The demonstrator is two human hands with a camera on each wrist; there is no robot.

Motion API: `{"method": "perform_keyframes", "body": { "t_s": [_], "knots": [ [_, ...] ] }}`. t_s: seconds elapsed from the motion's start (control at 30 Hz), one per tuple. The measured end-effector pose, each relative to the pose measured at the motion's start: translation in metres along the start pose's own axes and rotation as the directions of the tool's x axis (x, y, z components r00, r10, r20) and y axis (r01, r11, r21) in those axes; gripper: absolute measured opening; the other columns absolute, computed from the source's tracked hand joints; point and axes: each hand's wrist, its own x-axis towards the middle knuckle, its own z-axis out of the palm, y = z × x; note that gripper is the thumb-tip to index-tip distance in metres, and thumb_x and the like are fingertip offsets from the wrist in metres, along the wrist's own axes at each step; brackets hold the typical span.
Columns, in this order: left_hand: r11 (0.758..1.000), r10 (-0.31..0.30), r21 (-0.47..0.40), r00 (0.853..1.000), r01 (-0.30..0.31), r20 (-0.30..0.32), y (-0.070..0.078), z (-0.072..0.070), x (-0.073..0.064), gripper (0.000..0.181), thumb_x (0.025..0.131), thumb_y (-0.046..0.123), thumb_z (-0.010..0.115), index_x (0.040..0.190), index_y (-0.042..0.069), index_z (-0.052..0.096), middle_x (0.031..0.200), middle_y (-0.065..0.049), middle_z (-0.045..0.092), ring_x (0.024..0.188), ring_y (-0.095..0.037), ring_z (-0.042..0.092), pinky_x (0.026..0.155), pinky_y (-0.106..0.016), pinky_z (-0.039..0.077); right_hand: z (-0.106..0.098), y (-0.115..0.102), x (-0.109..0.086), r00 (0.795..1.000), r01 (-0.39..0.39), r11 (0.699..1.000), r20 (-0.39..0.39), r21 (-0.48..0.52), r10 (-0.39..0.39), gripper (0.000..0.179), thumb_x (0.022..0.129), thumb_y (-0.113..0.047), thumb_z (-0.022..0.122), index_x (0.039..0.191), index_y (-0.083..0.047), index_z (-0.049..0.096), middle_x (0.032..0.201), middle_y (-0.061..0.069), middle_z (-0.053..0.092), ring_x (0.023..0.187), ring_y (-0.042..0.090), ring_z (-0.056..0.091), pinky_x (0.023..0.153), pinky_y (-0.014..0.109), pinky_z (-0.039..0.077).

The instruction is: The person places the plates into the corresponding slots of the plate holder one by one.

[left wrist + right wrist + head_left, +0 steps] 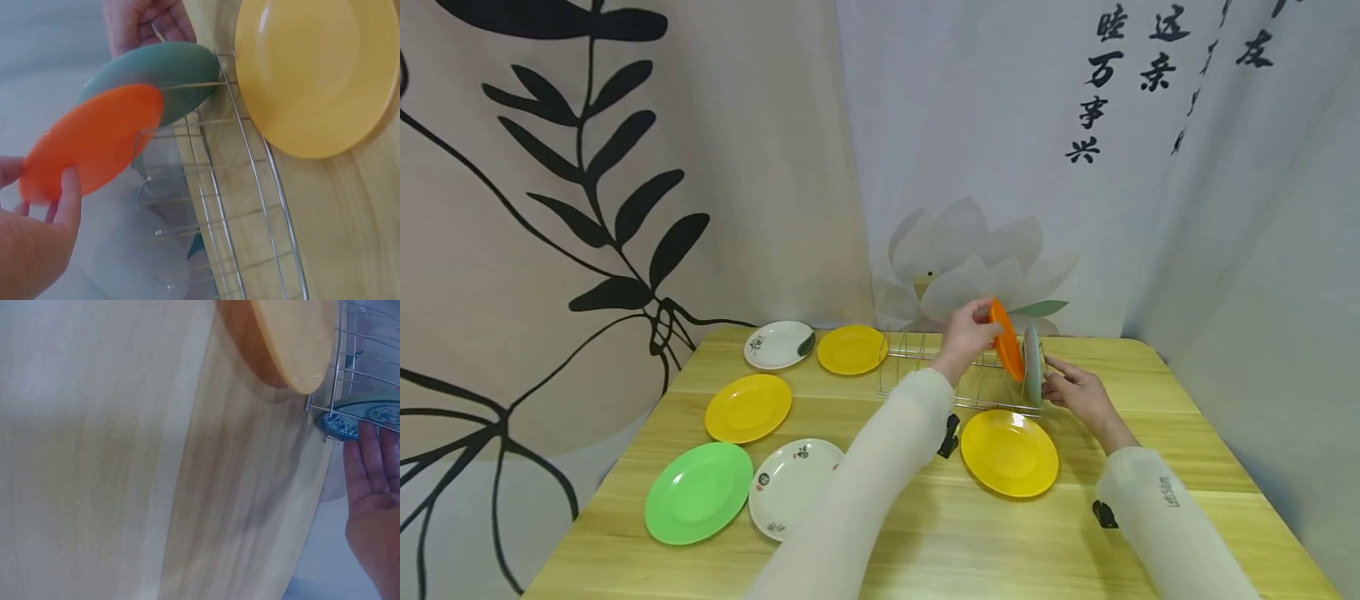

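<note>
My left hand [967, 337] pinches an orange plate [1007, 340] by its edge, thumb on one face and fingers on the other. The plate is tilted on edge at the wire dish rack [234, 215], its lower part among the wires. Beside it, a blue-green plate [1033, 365] with a blue pattern on its outer face stands upright in the rack's right end. My right hand [373, 469] is at that end, fingers nearly straight, fingertips against the rack end and the patterned plate. In front of the rack lies a yellow plate [1010, 454].
Left on the wooden table [970, 550] lie a green plate [698, 493], a patterned white plate [793, 483] partly behind my left sleeve, two yellow plates [748, 408] [852, 350] and another white plate [778, 345]. A printed curtain [767, 167] hangs behind the table.
</note>
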Motion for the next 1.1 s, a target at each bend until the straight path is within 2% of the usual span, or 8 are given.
{"method": "perform_keyframes", "body": {
  "t_s": [0.17, 0.4, 0.57, 0.83, 1.0, 1.1],
  "knots": [
    [0.999, 0.013, 0.048, 1.000, -0.013, -0.003, -0.005, 0.009, -0.002, 0.049, 0.089, -0.002, 0.070, 0.135, 0.010, 0.061, 0.116, -0.015, 0.062, 0.093, -0.025, 0.066, 0.079, -0.040, 0.059, 0.001, 0.001, -0.001, 1.000, 0.002, 1.000, 0.002, 0.012, -0.002, 0.054, 0.105, -0.026, 0.049, 0.153, -0.006, 0.035, 0.111, 0.024, 0.068, 0.101, 0.035, 0.068, 0.091, 0.043, 0.054],
    [0.973, 0.043, 0.226, 0.999, -0.041, -0.006, -0.018, 0.002, -0.004, 0.045, 0.088, 0.002, 0.072, 0.132, 0.013, 0.064, 0.117, -0.008, 0.062, 0.098, -0.019, 0.061, 0.077, -0.030, 0.055, 0.006, -0.003, 0.000, 1.000, -0.001, 1.000, -0.006, 0.008, 0.001, 0.053, 0.105, -0.024, 0.050, 0.153, -0.006, 0.037, 0.106, 0.021, 0.069, 0.095, 0.029, 0.069, 0.089, 0.041, 0.055],
    [0.982, 0.037, 0.185, 0.999, -0.033, -0.017, -0.023, -0.011, -0.003, 0.047, 0.088, 0.002, 0.072, 0.133, 0.012, 0.063, 0.111, -0.005, 0.062, 0.087, -0.019, 0.061, 0.076, -0.033, 0.056, 0.005, -0.005, 0.000, 1.000, 0.003, 1.000, 0.000, -0.013, -0.003, 0.053, 0.105, -0.027, 0.048, 0.153, -0.006, 0.036, 0.109, 0.022, 0.069, 0.097, 0.031, 0.069, 0.090, 0.043, 0.055],
    [0.987, 0.029, 0.159, 0.999, -0.024, -0.032, -0.024, -0.030, -0.004, 0.046, 0.088, 0.005, 0.073, 0.132, 0.013, 0.064, 0.113, -0.005, 0.064, 0.102, -0.020, 0.059, 0.085, -0.036, 0.053, 0.005, -0.004, 0.000, 1.000, -0.003, 1.000, 0.002, -0.024, 0.004, 0.054, 0.106, -0.027, 0.047, 0.153, -0.005, 0.035, 0.111, 0.024, 0.068, 0.103, 0.038, 0.067, 0.090, 0.043, 0.055],
    [0.987, 0.025, 0.157, 0.999, -0.020, -0.031, -0.028, -0.037, -0.004, 0.047, 0.088, 0.006, 0.073, 0.133, 0.012, 0.062, 0.112, -0.007, 0.064, 0.094, -0.018, 0.060, 0.079, -0.033, 0.052, 0.004, -0.002, 0.000, 1.000, -0.013, 0.999, 0.000, -0.034, 0.013, 0.053, 0.106, -0.027, 0.046, 0.154, -0.006, 0.034, 0.113, 0.024, 0.068, 0.106, 0.039, 0.065, 0.092, 0.043, 0.054],
    [0.987, 0.025, 0.159, 0.999, -0.020, -0.027, -0.028, -0.043, -0.004, 0.047, 0.088, 0.007, 0.073, 0.133, 0.012, 0.062, 0.114, -0.011, 0.064, 0.086, -0.017, 0.058, 0.073, -0.029, 0.051, 0.003, -0.002, 0.000, 1.000, -0.017, 0.999, -0.005, -0.041, 0.017, 0.054, 0.106, -0.029, 0.047, 0.154, -0.007, 0.035, 0.112, 0.022, 0.068, 0.102, 0.033, 0.068, 0.092, 0.043, 0.054]
  ]
}}
